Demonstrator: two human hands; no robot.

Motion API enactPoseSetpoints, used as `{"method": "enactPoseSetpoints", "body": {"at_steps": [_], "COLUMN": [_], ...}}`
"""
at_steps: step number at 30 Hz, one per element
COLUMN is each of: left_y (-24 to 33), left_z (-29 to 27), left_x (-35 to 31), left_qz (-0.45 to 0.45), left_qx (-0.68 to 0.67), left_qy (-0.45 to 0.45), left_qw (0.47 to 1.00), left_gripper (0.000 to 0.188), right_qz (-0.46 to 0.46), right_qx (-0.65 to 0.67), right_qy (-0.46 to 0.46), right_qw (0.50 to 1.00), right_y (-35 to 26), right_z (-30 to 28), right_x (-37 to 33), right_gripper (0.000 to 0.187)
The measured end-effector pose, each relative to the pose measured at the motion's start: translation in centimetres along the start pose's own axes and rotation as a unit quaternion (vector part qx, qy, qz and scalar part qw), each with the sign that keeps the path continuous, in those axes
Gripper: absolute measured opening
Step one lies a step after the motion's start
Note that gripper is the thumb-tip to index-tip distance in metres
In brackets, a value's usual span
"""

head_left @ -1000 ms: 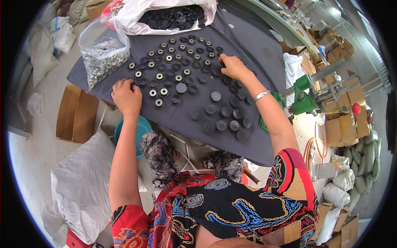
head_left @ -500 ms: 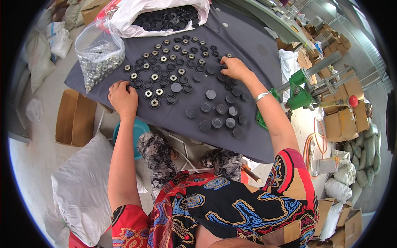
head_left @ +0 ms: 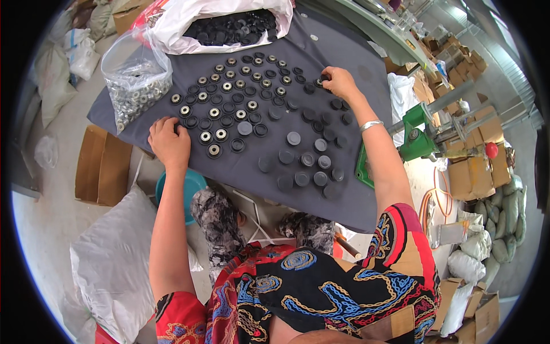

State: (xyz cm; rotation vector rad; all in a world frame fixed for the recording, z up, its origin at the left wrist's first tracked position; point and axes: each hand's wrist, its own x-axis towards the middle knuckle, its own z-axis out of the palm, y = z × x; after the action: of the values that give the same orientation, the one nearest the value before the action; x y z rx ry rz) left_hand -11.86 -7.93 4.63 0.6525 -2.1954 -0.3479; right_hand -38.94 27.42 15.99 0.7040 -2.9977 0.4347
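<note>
My right hand [head_left: 342,86] reaches to the far right of the laid-out pieces. Its thumb and fingertips pinch a round black cap [head_left: 325,77], beside a black ring with a metal bearing [head_left: 318,83]. My left hand [head_left: 169,143] rests at the left edge of the cloth-covered table [head_left: 240,189], fingers curled in; what lies under them is hidden. Next to it are black rings, some empty and some with a shiny bearing [head_left: 205,136] in the centre. Several plain black caps [head_left: 293,138] lie scattered on the near right.
A white sack [head_left: 177,26] of black parts lies open at the far edge. Left of it stands a clear plastic bag [head_left: 137,92] of metal bearings. A green metal press [head_left: 413,135] is at the right edge. Below the table are a teal basin [head_left: 186,186] and a cardboard box [head_left: 103,166].
My right hand has moved slightly right and away from me. Several black caps on the right have shifted right, spreading apart. My left hand has stayed nearly in place.
</note>
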Motion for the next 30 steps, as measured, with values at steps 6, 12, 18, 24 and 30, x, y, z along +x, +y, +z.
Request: {"method": "enactPoseSetpoints", "body": {"at_steps": [6,12,18,24,30], "left_y": [-0.1,0.3,0.2,0.3,0.6], "left_z": [-0.1,-0.3,-0.3,-0.3,-0.4], "left_x": [0.1,0.0,-0.1,0.3,0.1], "left_qz": [-0.001,-0.004,0.001,0.0,0.001], "left_qx": [-0.001,-0.024,-0.02,-0.023,-0.029], "left_qy": [0.0,0.0,0.006,0.005,0.005], "left_qw": [1.0,1.0,1.0,1.0,1.0], "left_gripper": [0.016,0.015,0.016,0.017,0.017], "right_qz": [-0.016,-0.015,-0.004,-0.044,-0.021], "right_qx": [-0.109,-0.148,-0.199,-0.135,-0.124], "right_qy": [-0.004,-0.024,-0.041,0.035,-0.042], "right_qw": [0.994,0.989,0.979,0.989,0.991], "right_y": [1.1,1.7,0.2,-2.2,-3.8], "right_z": [2.5,2.8,2.0,2.9,5.5], "right_x": [2.0,2.9,2.9,5.6,7.8], "right_gripper": [0.034,0.032,0.038,0.032,0.037]}}
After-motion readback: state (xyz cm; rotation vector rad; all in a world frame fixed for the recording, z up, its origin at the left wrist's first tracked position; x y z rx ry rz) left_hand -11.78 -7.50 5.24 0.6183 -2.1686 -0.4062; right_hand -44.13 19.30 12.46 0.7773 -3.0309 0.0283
